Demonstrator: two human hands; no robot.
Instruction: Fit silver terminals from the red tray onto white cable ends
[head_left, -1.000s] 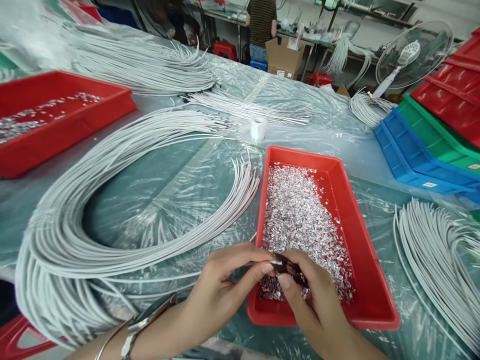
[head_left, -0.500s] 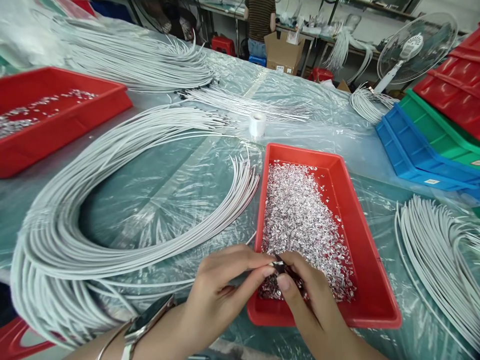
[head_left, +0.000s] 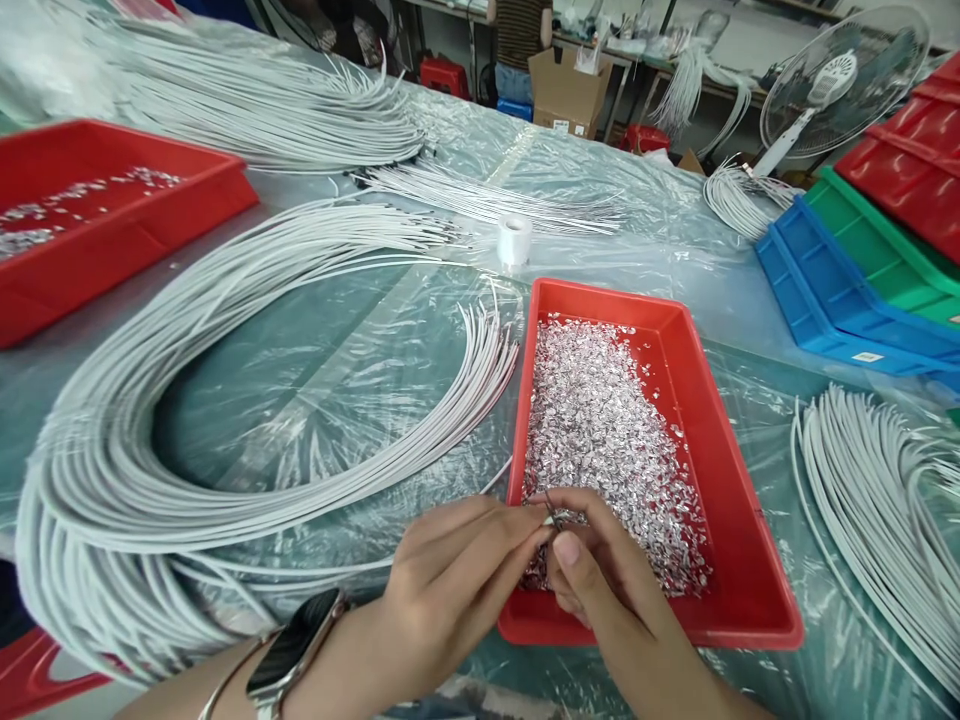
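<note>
I get a bright, even feed, lit from overhead. The plastic sheet (head_left: 322,350) on the table (head_left: 720,285) throws pale glare along its wrinkles, and the silver bits (head_left: 600,420) in the red tray (head_left: 750,560) sparkle hard. Shadows are soft and short, as under the white cables (head_left: 97,480). The left hand (head_left: 450,590) and right hand (head_left: 607,600) look sharp. Toward the edges the wide lens bends lines, and the fan (head_left: 840,75) and far room turn softer and paler.

Factory assembly workshop | white wire bundles (head_left: 187,400) | red parts trays (head_left: 739,560)
</note>
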